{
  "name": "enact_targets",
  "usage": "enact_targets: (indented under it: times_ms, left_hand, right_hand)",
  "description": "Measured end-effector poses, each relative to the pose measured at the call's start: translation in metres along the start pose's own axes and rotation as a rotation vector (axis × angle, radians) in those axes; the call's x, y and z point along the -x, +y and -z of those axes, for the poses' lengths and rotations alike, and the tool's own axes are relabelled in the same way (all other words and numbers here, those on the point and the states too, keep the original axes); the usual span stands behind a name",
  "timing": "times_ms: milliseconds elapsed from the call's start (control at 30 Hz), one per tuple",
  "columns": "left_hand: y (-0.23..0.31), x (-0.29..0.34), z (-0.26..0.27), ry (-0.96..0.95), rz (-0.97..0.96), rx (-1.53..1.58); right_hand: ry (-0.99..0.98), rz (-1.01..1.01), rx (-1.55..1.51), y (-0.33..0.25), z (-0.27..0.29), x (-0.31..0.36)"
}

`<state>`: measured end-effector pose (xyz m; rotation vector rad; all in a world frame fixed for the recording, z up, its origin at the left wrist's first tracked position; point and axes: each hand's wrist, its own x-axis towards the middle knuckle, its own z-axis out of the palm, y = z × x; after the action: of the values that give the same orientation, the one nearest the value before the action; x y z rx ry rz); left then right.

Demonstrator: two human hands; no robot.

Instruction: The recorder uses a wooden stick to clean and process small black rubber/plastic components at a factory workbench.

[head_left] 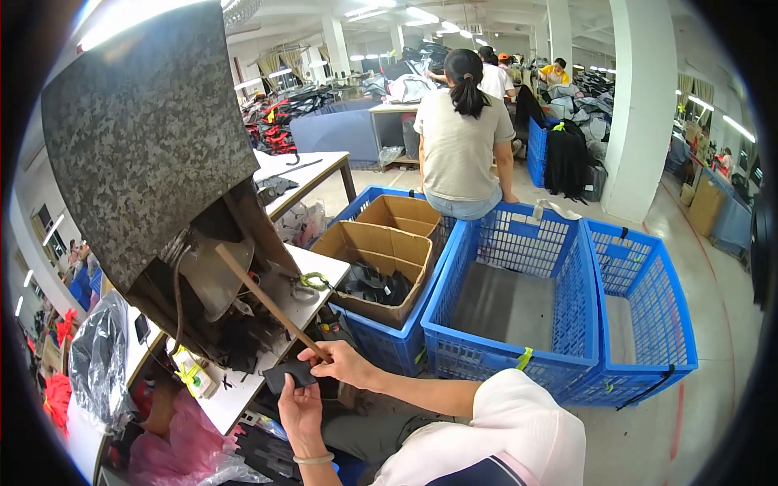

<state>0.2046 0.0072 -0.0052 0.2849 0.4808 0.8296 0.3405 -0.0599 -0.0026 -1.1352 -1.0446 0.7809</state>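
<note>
A small flat black piece (282,376), perhaps fabric or rubber, is pinched between my two hands at the edge of the white worktable. My left hand (301,411), with a pale bangle at the wrist, grips it from below. From the right, the fingers of my right hand (347,366) close on its upper edge. A wooden stick (271,301) slants down from the machine, its lower end meeting my right hand; whether I grip it as well, I cannot tell. The machine (212,275), with a metal cone under a speckled grey hood (150,138), stands ahead on the left.
Blue plastic crates (512,340) stand to the right; one holds cardboard boxes (381,304) with black items inside. A person (466,146) sits on a crate edge, back turned. Pink plastic (174,441) lies low left. Dark scraps and a yellow-tied bundle (194,374) lie on the worktable.
</note>
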Motion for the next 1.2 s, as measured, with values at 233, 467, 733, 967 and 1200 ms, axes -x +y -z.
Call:
enact_targets:
  times_ms: [233,467,733,967,1200]
  left_hand:
    - [-0.023,-0.002,0.002,-0.033,0.104,-0.010]
    - [-0.055,-0.013,-0.006,-0.049,0.364,0.383]
    - [-0.087,-0.034,-0.016,-0.009,0.483,0.484]
    - [-0.112,-0.043,-0.039,-0.001,0.344,0.168]
    - [-0.115,-0.073,-0.030,0.111,0.320,-0.082]
  right_hand:
    - [0.029,-0.143,-0.311,-0.010,0.026,0.014]
    - [-0.004,-0.145,-0.570,0.005,0.045,0.020]
    - [0.056,-0.168,-0.667,0.004,0.081,0.023]
    - [0.257,-0.082,-0.398,0.007,0.115,0.014]
    - [0.281,0.063,0.054,0.017,0.130,0.017]
